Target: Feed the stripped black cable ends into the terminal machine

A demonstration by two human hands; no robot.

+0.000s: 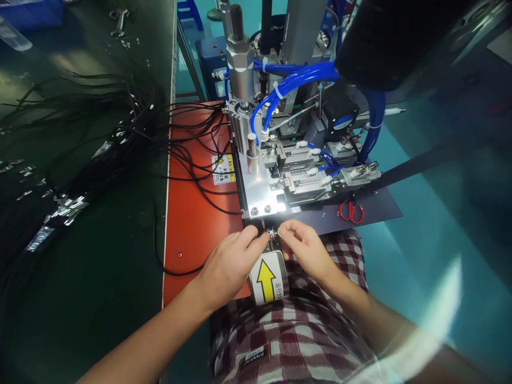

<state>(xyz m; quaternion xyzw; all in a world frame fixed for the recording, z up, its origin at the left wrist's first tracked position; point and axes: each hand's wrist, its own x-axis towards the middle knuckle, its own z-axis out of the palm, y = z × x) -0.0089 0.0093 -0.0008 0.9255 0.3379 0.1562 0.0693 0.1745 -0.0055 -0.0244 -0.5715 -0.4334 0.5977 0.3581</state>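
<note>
My left hand is closed at the front edge of the machine, thumb and fingers pinched. A black cable runs from the left over the orange plate and goes in under this hand. Thin coloured wire ends show between my two hands. Opposite, my right hand pinches at these wires with thumb and forefinger. Just below the hands is a white label with a yellow arrow. Directly ahead of the fingertips is the machine's bright metal block. The fingers hide most of the cable end.
Several black cables lie across the orange plate, leading to the machine. A large bundle of cables with shiny ends covers the dark table at left. Red-handled scissors lie right of the machine. Blue air hoses arch above it.
</note>
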